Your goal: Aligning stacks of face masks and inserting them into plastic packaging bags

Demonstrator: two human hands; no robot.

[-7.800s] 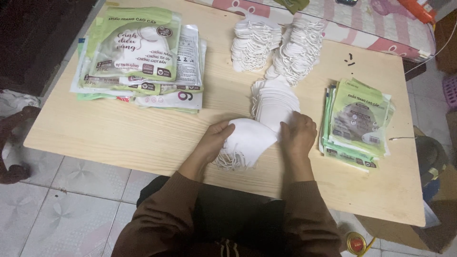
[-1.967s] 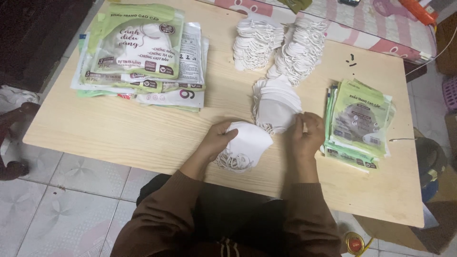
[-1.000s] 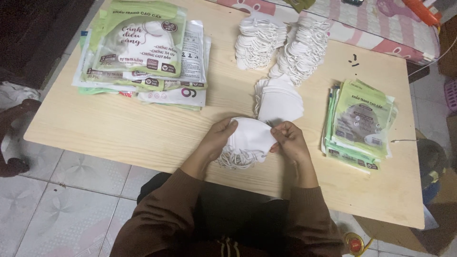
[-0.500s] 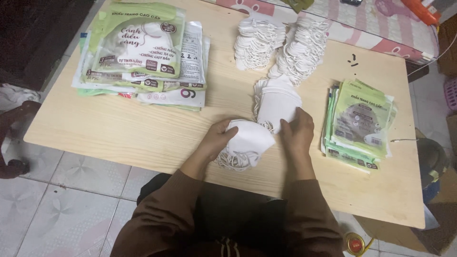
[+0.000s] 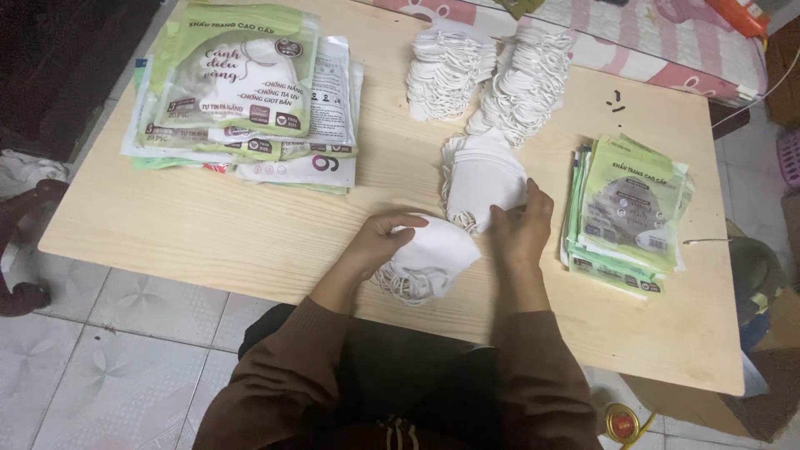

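A person's left hand [image 5: 379, 242] curls around the left edge of a small bundle of white face masks [image 5: 429, 257], gripping it, with the ear loops spilling out toward the near side. The right hand [image 5: 523, 225] rests just to the right of that bundle, fingers bent and touching the near end of a second stack of white masks [image 5: 483, 175] that lies just beyond; whether it grips anything cannot be told. Both bundles sit near the middle of a pale wooden table [image 5: 208, 225], close to its near edge. To the right of the right hand lies a stack of green and white packets [image 5: 629, 212]. At the far middle stand two taller heaps of white masks [image 5: 487, 79]. At the far left is a broader pile of larger green and white packets [image 5: 242, 96]. Brown sleeves [image 5: 283, 375] show at the near edge.
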